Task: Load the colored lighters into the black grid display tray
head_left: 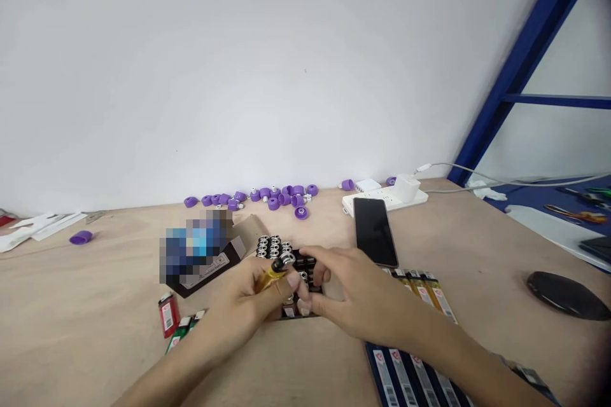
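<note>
My left hand (pixel 255 302) is closed round a yellow lighter (pixel 268 278), its metal-capped end tilted up and to the right. Just in front of it sits a dark box (pixel 299 259) with upright lighters (pixel 274 246) packed in rows, their metal tops showing. My right hand (pixel 338 283) reaches over the box's right side, thumb and forefinger apart at the lighters there. Nothing shows held in it, though its inner fingers are partly hidden. Near my left wrist lie a red lighter (pixel 168 316) and green lighters (pixel 179 331).
A display carton (pixel 210 273), partly pixelated, stands left of the box. Several purple caps (pixel 285 197) lie along the wall. Behind my right arm are a phone (pixel 375 232), a power strip (pixel 389 197), yellow lighters (pixel 424 289) and blue lighters (pixel 403 372). A black oval object (pixel 568 294) lies farther right.
</note>
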The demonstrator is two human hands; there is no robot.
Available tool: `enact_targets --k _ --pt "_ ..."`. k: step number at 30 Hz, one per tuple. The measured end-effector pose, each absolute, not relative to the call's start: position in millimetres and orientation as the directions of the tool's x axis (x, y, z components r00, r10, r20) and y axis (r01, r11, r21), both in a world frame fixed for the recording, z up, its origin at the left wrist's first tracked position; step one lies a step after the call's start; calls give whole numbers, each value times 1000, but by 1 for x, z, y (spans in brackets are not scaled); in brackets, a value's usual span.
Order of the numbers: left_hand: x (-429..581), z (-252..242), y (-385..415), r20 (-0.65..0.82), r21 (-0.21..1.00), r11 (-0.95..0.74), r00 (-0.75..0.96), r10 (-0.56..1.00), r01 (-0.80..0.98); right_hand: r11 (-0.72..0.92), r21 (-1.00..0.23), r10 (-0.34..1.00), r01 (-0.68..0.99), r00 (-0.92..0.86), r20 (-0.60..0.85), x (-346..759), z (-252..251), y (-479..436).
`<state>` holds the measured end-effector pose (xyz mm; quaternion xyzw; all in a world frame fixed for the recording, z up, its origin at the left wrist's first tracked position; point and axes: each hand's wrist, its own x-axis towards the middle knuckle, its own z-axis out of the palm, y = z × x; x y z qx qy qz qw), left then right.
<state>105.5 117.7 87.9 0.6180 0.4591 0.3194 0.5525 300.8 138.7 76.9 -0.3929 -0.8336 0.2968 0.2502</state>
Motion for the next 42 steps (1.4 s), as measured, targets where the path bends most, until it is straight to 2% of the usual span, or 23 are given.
enact_targets --k 1,2,4,6,9,11,13,14,16,18,21,24,33,42 --pt "109 86 114 -155 987 159 424 892 26 532 -710 795 462 -561 231 303 84 137" --pt "112 84 111 -188 947 287 481 856 -141 551 -722 780 417 -565 269 306 90 134" --pt "117 81 104 -210 815 471 587 782 -336 570 -750 748 336 -591 304 310 102 128" --pt "121 78 99 -210 759 539 645 734 -367 537 -802 738 262 -607 296 310 108 123" --pt "124 76 94 -310 776 580 652 692 -247 429 -883 778 190 -575 254 303 107 120" --pt "125 77 95 -376 858 508 578 724 -78 376 -912 820 164 -518 245 298 101 124" --pt "122 82 99 -287 954 213 435 853 211 341 -936 860 92 -431 271 296 93 133" --pt "120 85 102 -165 916 8 357 919 402 334 -941 884 57 -366 291 297 88 140" --pt "114 90 108 79 631 -283 302 950 722 340 -937 921 87 -234 312 301 77 153" --pt "109 92 112 120 368 -379 361 925 849 342 -908 936 243 -169 307 304 64 165" --pt "108 88 112 -21 171 -469 479 878 867 350 -841 933 413 -230 275 301 44 172" --pt "111 84 109 -91 59 -497 500 861 866 389 -781 911 489 -331 246 292 32 168" --pt "113 81 109 -139 24 -478 477 868 878 516 -653 821 555 -539 190 292 29 159" --pt "114 84 108 -156 61 -445 449 880 894 576 -529 776 624 -621 112 288 37 152"
